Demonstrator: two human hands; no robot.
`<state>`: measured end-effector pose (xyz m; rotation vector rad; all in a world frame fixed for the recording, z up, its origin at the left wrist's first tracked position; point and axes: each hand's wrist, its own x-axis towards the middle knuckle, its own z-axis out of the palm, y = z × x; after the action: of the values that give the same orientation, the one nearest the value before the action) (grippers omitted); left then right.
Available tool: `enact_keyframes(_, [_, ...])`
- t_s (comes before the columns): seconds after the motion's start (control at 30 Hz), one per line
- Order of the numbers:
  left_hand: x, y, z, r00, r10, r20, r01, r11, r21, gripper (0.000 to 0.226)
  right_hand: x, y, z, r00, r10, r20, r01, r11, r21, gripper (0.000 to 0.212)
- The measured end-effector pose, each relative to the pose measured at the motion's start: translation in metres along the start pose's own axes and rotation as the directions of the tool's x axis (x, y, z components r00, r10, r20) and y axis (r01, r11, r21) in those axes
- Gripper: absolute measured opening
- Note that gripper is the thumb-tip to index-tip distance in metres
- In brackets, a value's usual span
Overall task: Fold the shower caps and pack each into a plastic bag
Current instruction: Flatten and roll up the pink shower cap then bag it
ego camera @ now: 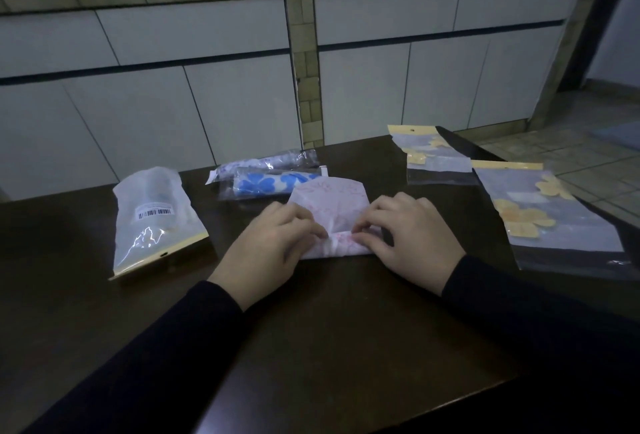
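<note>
A pale pink patterned shower cap [329, 205] lies partly folded on the dark table [329, 322], in the middle of the view. My left hand [273, 243] and my right hand [408, 232] sit on its near edge, fingers curled, pinching a rolled fold of the cap between them. Behind the cap lies a packed bag with a blue-flowered cap [273, 182], and a second packed bag [266, 161] beyond that. Two flat plastic bags with yellow flower prints lie to the right, one near [550, 219] and one farther back [433, 160].
A clear bag with a barcode label [154, 222] lies at the left of the table. White cabinet doors [207, 94] stand just behind the table. The table's right edge drops to a tiled floor [581, 153].
</note>
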<state>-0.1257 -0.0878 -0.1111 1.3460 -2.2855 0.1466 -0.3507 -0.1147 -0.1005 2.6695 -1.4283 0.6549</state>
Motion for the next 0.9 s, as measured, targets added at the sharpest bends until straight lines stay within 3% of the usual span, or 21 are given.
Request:
enact_keyframes(0.1, [0.0, -0.002, -0.002, 0.998, 0.012, 0.067, -0.006, 0.996, -0.087, 0.035, 0.005, 0.0, -0.002, 0.998, -0.043, 0.051, 0.045, 0.998, -0.046, 0.023])
enact_keyframes(0.27, [0.001, -0.009, -0.002, 0.993, 0.026, 0.111, -0.006, 0.985, -0.171, 0.035, 0.008, 0.002, -0.002, 0.988, -0.079, 0.131, 0.087, 0.995, -0.051, 0.045])
enact_keyframes(0.57, [0.019, -0.02, 0.003, 0.99, 0.127, 0.058, -0.112, 0.971, -0.211, 0.02, 0.017, 0.009, -0.003, 0.985, -0.071, 0.154, 0.081, 0.995, -0.065, 0.037])
enact_keyframes(0.9, [0.019, -0.02, 0.003, 0.995, 0.016, 0.097, 0.008, 0.97, -0.242, 0.032, 0.013, 0.011, -0.001, 0.987, -0.014, 0.159, 0.016, 1.0, -0.012, 0.038])
